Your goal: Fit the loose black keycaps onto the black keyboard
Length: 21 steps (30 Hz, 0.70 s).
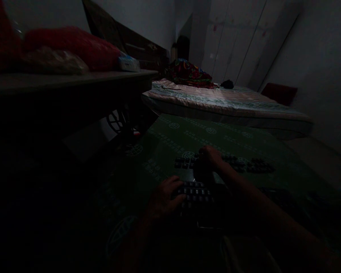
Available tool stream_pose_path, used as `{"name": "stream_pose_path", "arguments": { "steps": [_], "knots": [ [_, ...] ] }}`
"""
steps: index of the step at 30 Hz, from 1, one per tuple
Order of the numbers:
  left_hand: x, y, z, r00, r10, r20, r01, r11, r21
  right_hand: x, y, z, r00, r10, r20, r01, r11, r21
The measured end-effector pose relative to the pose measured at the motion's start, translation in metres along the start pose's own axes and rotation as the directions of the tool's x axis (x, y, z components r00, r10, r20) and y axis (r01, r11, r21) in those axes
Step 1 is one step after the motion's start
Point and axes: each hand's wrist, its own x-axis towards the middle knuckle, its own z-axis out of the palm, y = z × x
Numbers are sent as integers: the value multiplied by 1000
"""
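The light is very dim. A dark keyboard [197,193] lies on a green board [165,144] printed with pale globes and lettering. My left hand [169,195] grips the keyboard's left edge, fingers at its upper corner and thumb over the keys. Beyond it, small dark blocks that look like loose keycaps [183,163] are laid out in rows on the board. More of these keycaps [258,165] sit farther right. Over the rows, my right hand [211,156] reaches with its fingers curled together and pointing down. What its fingertips hold is too dark to make out.
Behind the board stands a bed [230,98] with a colourful bundled blanket [190,74]. A shelf or tabletop [102,77] on the left bears a red bag [74,43] and a small blue-and-white pack [129,62]. Dark shapes [281,197] lie right of my right forearm.
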Motion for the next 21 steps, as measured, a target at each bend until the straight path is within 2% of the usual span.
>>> {"name": "stream_pose_path", "arguments": {
  "steps": [6,12,17,21],
  "knots": [
    [-1,5,-3,1000,-4,8,4,1000,6,22,-5,2,994,0,106,2,1000,-13],
    [-2,7,-3,1000,-4,7,4,1000,8,30,-6,6,990,-14,139,18,999,-28],
    [-1,6,-1,1000,13,-3,-13,1000,-9,35,0,14,990,-87,109,90,996,-23],
    [0,6,-1,1000,20,-4,-21,1000,-5,34,6,7,987,-155,39,155,988,4]
  ]
}}
